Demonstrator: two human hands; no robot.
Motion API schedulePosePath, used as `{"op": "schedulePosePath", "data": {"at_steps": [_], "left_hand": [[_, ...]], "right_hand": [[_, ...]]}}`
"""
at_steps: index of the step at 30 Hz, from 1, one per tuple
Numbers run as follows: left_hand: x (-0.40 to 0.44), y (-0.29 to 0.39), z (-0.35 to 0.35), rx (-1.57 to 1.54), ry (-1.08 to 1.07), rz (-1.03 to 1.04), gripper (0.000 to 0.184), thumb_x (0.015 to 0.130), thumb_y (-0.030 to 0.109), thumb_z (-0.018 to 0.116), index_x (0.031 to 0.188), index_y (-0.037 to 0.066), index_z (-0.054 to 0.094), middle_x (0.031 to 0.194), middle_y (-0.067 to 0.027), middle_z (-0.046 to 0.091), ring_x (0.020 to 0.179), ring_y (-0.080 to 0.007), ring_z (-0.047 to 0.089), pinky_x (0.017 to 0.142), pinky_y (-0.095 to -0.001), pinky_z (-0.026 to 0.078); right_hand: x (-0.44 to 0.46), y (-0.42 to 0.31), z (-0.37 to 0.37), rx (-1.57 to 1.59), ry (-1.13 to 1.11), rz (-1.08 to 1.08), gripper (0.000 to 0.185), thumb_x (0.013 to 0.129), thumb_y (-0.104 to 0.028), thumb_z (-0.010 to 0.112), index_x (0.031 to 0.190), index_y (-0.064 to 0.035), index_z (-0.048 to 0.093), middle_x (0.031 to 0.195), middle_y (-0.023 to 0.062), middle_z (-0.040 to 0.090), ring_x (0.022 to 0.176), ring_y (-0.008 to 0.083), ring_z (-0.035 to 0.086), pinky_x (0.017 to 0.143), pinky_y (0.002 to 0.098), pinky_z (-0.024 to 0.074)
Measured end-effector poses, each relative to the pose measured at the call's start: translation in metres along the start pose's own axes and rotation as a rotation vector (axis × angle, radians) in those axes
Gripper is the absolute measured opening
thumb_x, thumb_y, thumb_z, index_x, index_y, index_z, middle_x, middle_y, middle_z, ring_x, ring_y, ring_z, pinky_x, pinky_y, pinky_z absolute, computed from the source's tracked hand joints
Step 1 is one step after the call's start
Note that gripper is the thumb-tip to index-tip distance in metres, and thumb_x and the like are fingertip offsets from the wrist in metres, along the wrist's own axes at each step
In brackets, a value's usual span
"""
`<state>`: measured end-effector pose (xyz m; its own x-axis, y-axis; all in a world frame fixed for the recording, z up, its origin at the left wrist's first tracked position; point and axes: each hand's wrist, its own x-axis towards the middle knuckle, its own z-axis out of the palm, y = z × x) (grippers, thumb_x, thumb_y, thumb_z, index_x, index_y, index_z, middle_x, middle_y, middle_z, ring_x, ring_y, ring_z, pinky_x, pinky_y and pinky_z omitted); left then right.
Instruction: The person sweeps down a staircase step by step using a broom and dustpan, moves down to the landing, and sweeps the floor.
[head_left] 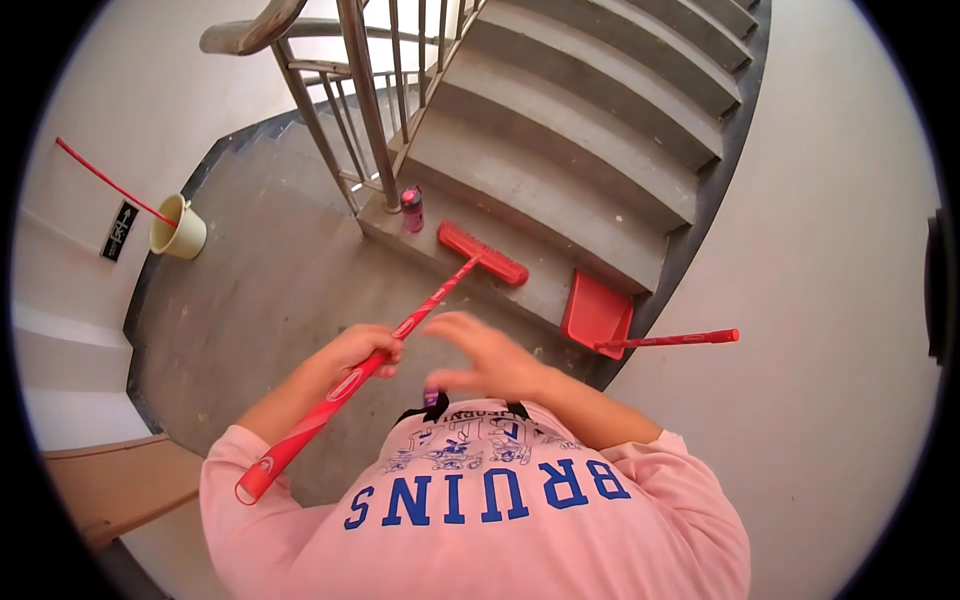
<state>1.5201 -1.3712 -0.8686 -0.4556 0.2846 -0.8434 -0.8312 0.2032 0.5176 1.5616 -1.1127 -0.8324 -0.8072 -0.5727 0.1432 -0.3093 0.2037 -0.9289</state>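
Note:
My left hand [366,348] is closed around the red striped handle of a broom [345,384]. The handle slants from near my left sleeve up to the red broom head [483,254], which is at the lowest stair step. Just right of the handle, my right hand [488,356] hangs in front of my waist, slightly blurred, its thumb and fingers apart and nothing in it. A red dustpan [597,308] with a red handle sits on the low step by the wall. Close to the broom head, a pink bottle [412,212] stands upright at the railing post.
Grey stairs [560,130] rise ahead to the right beside a metal railing [368,100]. At the left wall is a cream bucket [180,238] with a red stick in it, near a black sign [119,231]. A brown wooden panel [120,485] is at lower left.

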Motion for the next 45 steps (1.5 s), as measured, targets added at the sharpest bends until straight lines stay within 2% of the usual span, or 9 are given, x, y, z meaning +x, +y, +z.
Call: {"op": "schedulePosePath", "data": {"at_steps": [7,10,12,13,16,22,29,35,45], "left_hand": [[-0.044,-0.111,-0.005,0.088,0.182,-0.133,0.043,0.082,0.01,0.062,0.121,0.002,0.046,0.087,-0.0065,0.062,0.059,-0.0127,0.056,0.05,-0.026,0.05],[-0.024,-0.201,-0.015,0.283,0.286,-0.226,0.039,0.079,0.011,0.063,0.116,0.005,0.052,0.076,-0.005,0.059,0.057,-0.0131,0.056,0.048,-0.0293,0.05],[-0.012,-0.222,-0.012,0.466,0.489,-0.188,0.034,0.079,0.017,0.062,0.11,0.004,0.058,0.073,-0.007,0.061,0.058,-0.0138,0.058,0.051,-0.0308,0.049],[-0.009,-0.227,-0.01,0.643,0.613,-0.109,0.033,0.079,0.021,0.062,0.106,0.003,0.061,0.072,-0.0078,0.062,0.059,-0.014,0.059,0.052,-0.0314,0.048],[-0.009,-0.214,0.002,0.699,0.741,0.007,0.034,0.078,0.03,0.061,0.096,0.001,0.066,0.068,-0.0102,0.063,0.061,-0.0159,0.061,0.057,-0.0326,0.048],[0.025,-0.167,0.019,0.762,0.72,-0.01,0.036,0.078,0.035,0.058,0.091,0.002,0.067,0.064,-0.0121,0.063,0.061,-0.0208,0.062,0.059,-0.0334,0.047],[0.124,-0.189,0.012,0.945,0.692,0.093,0.035,0.082,0.031,0.056,0.096,0.001,0.064,0.062,-0.0138,0.061,0.059,-0.0218,0.063,0.059,-0.0378,0.051],[0.076,-0.221,0.013,0.561,0.57,-0.074,0.031,0.083,0.029,0.057,0.099,0.004,0.064,0.059,-0.0116,0.06,0.047,-0.0195,0.059,0.041,-0.0331,0.045],[0.009,-0.33,-0.082,0.842,0.659,0.035,0.039,0.075,0.038,0.058,0.077,-0.001,0.065,0.061,-0.0163,0.062,0.055,-0.0283,0.062,0.056,-0.0396,0.048]], "right_hand": [[-0.139,0.2,-0.017,0.817,0.982,0.963,0.059,0.078,-0.036,0.069,0.121,-0.0045,0.045,0.116,0.0089,0.052,0.09,0.0202,0.056,0.066,0.0341,0.0501],[-0.202,0.247,-0.053,0.699,1.533,0.93,0.051,0.074,-0.039,0.073,0.102,-0.0036,0.051,0.088,0.0059,0.058,0.076,0.0141,0.058,0.054,0.0307,0.0477],[-0.23,0.277,-0.075,-0.044,1.886,1.175,0.084,0.07,-0.041,0.075,0.125,0.0085,0.036,0.125,0.0259,0.041,0.109,0.0314,0.05,0.075,0.0373,0.0507],[-0.241,0.263,-0.092,-0.132,1.787,1.245,0.094,0.071,-0.039,0.076,0.135,0.0079,0.025,0.135,0.0289,0.025,0.118,0.0377,0.04,0.093,0.0376,0.043],[-0.246,0.232,-0.129,-0.163,1.796,0.819,0.084,0.073,-0.033,0.075,0.131,0.0088,0.031,0.131,0.0244,0.035,0.118,0.0304,0.04,0.1,0.0386,0.0327],[-0.267,0.251,-0.153,0.14,1.736,0.613,0.036,0.079,-0.029,0.069,0.089,0.0028,0.056,0.091,0.0107,0.056,0.083,0.0202,0.054,0.079,0.0349,0.0425],[-0.276,0.242,-0.156,0.204,1.673,0.812,0.023,0.08,-0.023,0.066,0.086,-0.0027,0.058,0.07,0.0043,0.055,0.06,0.0133,0.052,0.057,0.0279,0.0439],[-0.274,0.204,-0.119,0.223,1.744,0.749,0.019,0.08,-0.022,0.065,0.085,-0.0058,0.057,0.067,-0.0003,0.052,0.055,0.007,0.048,0.048,0.0225,0.0412],[-0.28,0.113,-0.029,0.211,1.764,0.671,0.018,0.082,-0.019,0.064,0.087,-0.0043,0.057,0.069,0.0004,0.053,0.055,0.0072,0.047,0.048,0.0222,0.0403]]}}
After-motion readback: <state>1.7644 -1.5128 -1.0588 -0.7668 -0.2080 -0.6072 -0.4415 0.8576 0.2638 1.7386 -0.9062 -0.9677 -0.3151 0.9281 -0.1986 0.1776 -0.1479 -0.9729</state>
